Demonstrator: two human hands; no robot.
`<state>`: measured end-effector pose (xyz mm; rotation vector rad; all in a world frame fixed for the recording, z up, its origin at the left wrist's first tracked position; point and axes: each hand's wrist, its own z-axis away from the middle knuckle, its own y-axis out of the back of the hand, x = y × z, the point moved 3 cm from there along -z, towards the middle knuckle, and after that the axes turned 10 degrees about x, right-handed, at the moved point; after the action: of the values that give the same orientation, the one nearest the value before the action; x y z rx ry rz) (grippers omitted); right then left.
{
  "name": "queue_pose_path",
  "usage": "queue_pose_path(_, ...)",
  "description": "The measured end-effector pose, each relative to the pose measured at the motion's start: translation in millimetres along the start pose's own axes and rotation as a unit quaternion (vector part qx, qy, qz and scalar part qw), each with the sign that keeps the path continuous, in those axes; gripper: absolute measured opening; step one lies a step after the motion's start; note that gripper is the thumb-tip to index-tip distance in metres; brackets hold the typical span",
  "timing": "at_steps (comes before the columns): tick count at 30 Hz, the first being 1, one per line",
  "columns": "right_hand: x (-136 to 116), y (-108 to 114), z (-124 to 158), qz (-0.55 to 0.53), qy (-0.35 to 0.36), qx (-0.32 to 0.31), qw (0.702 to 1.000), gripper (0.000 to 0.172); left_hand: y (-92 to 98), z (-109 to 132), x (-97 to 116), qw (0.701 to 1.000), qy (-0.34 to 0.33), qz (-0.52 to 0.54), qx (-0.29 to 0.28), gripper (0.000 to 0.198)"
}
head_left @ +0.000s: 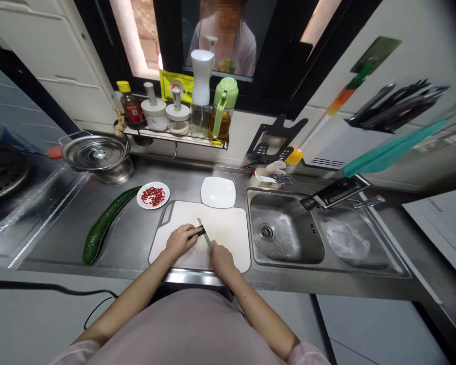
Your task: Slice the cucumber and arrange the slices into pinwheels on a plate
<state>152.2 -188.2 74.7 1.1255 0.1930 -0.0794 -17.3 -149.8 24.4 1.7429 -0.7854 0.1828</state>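
On the white cutting board, my left hand holds down a small green piece of vegetable. My right hand grips the handle of a knife, whose blade rests against that green piece. A whole cucumber lies on the steel counter to the left of the board. Behind the board sit a small round plate of chopped red chili and an empty white square plate.
A steel sink with a faucet lies right of the board. A lidded steel pot stands at the back left beside a stove. A wall shelf carries condiment bottles. Knives hang on the right wall.
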Motion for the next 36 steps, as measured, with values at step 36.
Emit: queue_pose_path(36, 1, 21, 20, -0.009, -0.012, -0.001, 1.0, 0.025, 0.2, 2, -1, 1.0, 0.01, -0.011, 0.008, 0.03)
